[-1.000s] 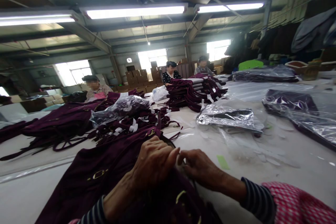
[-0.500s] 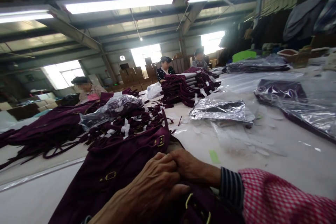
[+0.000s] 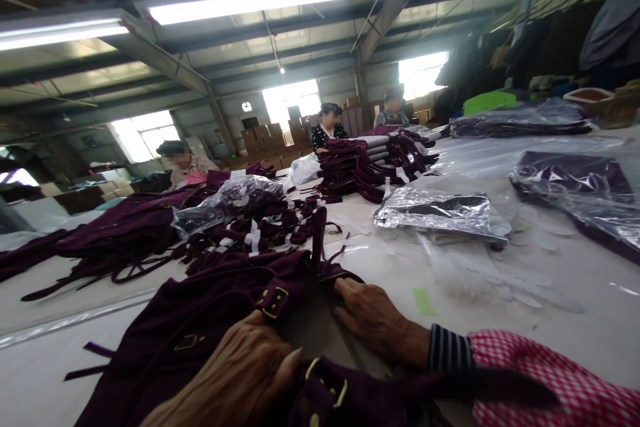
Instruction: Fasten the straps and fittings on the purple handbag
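Observation:
A dark purple bag (image 3: 165, 320) with brass buckles lies in front of me, its mouth spread apart so the grey-beige lining shows. My left hand (image 3: 245, 363) is closed on the near-left rim by a buckle (image 3: 275, 302), thumb towards the opening. At the far-right rim, my right hand (image 3: 375, 317) has its fingers curled over the edge of the same bag. A buckled strap (image 3: 325, 383) lies close to my left thumb, and a dark strap end crosses in front of my right sleeve.
Loose purple straps with white wraps (image 3: 250, 233) lie beyond the bag. Folded purple bags (image 3: 365, 160) are stacked farther back. Clear plastic packets (image 3: 440, 210) and wrapped bags (image 3: 575, 177) cover the right of the white table (image 3: 380, 260). Several people stand across it.
My hands have moved apart, left hand leftward and right hand slightly rightward. The bag's mouth has opened between them and its lining now shows. The view has shifted a little left.

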A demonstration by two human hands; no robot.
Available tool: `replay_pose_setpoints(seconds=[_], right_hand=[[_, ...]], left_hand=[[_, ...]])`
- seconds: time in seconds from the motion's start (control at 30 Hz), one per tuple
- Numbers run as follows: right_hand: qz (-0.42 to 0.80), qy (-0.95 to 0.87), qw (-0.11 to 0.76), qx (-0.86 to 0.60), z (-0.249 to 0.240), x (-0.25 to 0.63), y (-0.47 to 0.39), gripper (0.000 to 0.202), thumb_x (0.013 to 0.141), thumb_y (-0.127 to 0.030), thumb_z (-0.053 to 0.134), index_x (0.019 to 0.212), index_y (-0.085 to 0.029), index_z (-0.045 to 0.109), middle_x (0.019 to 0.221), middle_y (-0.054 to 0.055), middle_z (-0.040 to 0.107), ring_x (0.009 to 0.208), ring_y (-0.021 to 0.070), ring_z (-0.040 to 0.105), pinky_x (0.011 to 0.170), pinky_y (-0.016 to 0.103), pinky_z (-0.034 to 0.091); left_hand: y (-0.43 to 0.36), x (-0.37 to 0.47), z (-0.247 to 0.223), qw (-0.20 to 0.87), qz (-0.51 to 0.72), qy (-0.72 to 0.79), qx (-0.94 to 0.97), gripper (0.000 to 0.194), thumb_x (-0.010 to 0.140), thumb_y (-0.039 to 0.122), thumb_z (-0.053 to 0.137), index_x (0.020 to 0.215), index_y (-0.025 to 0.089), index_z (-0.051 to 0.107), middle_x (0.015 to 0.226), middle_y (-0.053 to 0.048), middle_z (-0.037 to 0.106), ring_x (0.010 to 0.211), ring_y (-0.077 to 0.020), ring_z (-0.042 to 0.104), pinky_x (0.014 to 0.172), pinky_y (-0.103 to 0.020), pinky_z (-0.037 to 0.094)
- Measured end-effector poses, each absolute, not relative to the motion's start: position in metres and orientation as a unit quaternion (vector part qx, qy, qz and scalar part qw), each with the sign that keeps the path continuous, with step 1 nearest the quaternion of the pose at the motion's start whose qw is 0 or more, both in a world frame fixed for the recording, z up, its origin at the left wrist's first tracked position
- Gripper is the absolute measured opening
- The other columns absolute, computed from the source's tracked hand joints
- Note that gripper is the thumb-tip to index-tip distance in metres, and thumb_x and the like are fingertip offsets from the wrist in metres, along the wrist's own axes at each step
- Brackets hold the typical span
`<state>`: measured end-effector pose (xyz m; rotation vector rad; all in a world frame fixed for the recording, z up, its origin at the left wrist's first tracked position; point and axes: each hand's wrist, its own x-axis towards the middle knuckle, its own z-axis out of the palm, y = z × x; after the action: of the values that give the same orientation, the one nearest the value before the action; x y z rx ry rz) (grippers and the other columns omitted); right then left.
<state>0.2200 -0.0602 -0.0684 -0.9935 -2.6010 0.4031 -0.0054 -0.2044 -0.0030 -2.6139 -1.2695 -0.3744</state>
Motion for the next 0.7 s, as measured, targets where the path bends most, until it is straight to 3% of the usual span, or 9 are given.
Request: replay_pose_setpoints(seconds=[0.1, 0.17, 0.23, 0.33, 0.5, 0.7], right_hand=[[0.118, -0.922, 0.153, -0.336, -0.069, 0.216, -0.059, 0.019, 0.093, -0.022, 0.051, 0.110, -0.016, 0.057, 0.112, 0.010, 0.065, 0.097, 0.0236, 0.064, 0.074, 0.030, 0.043], [0.110, -0.927, 0.128, -0.334, -0.065, 0.211, -0.055, 0.023, 0.094, -0.018, 0.047, 0.115, -0.016, 0.056, 0.112, 0.012, 0.066, 0.095, 0.0234, 0.066, 0.072, 0.030, 0.042], [0.119, -0.931, 0.100, -0.331, -0.060, 0.203, -0.048, 0.024, 0.096, -0.019, 0.044, 0.117, -0.015, 0.056, 0.107, 0.012, 0.069, 0.091, 0.0235, 0.067, 0.072, 0.030, 0.042], [0.147, -0.923, 0.108, -0.339, -0.054, 0.188, -0.032, 0.025, 0.095, -0.025, 0.049, 0.116, -0.014, 0.058, 0.102, 0.014, 0.072, 0.089, 0.0256, 0.068, 0.073, 0.030, 0.041], [0.181, -0.911, 0.153, -0.337, -0.055, 0.166, -0.010, 0.019, 0.089, -0.020, 0.055, 0.104, -0.015, 0.067, 0.102, 0.012, 0.073, 0.091, 0.0233, 0.067, 0.075, 0.028, 0.042], [0.288, -0.893, 0.191, -0.287, -0.054, 0.162, 0.001, 0.019, 0.079, -0.017, 0.061, 0.096, -0.016, 0.069, 0.095, 0.003, 0.072, 0.085, 0.0187, 0.063, 0.070, 0.024, 0.043]], left_hand=[[-0.188, 0.009, -0.037, 0.137, -0.133, -0.477, -0.858, 0.018, 0.101, 0.032, 0.051, 0.112, 0.025, 0.062, 0.113, -0.002, 0.070, 0.108, -0.0176, 0.063, 0.105, -0.033, 0.040], [-0.175, 0.020, -0.054, 0.190, -0.151, -0.478, -0.844, 0.026, 0.100, 0.038, 0.052, 0.122, 0.025, 0.059, 0.135, -0.005, 0.062, 0.133, -0.0218, 0.050, 0.117, -0.039, 0.031], [-0.164, 0.026, -0.064, 0.233, -0.161, -0.464, -0.839, 0.027, 0.101, 0.040, 0.051, 0.121, 0.023, 0.059, 0.144, -0.007, 0.055, 0.145, -0.0231, 0.037, 0.122, -0.041, 0.024], [-0.153, 0.026, -0.070, 0.231, -0.172, -0.454, -0.843, 0.026, 0.100, 0.045, 0.052, 0.113, 0.024, 0.061, 0.134, -0.007, 0.060, 0.143, -0.0232, 0.039, 0.124, -0.042, 0.026], [-0.149, 0.017, -0.075, 0.191, -0.170, -0.458, -0.851, 0.029, 0.097, 0.046, 0.058, 0.119, 0.028, 0.060, 0.124, -0.006, 0.063, 0.130, -0.0254, 0.050, 0.119, -0.048, 0.035], [-0.162, 0.014, -0.064, 0.206, -0.176, -0.483, -0.833, 0.030, 0.100, 0.041, 0.055, 0.126, 0.028, 0.057, 0.128, -0.006, 0.061, 0.139, -0.0257, 0.044, 0.121, -0.048, 0.034]])
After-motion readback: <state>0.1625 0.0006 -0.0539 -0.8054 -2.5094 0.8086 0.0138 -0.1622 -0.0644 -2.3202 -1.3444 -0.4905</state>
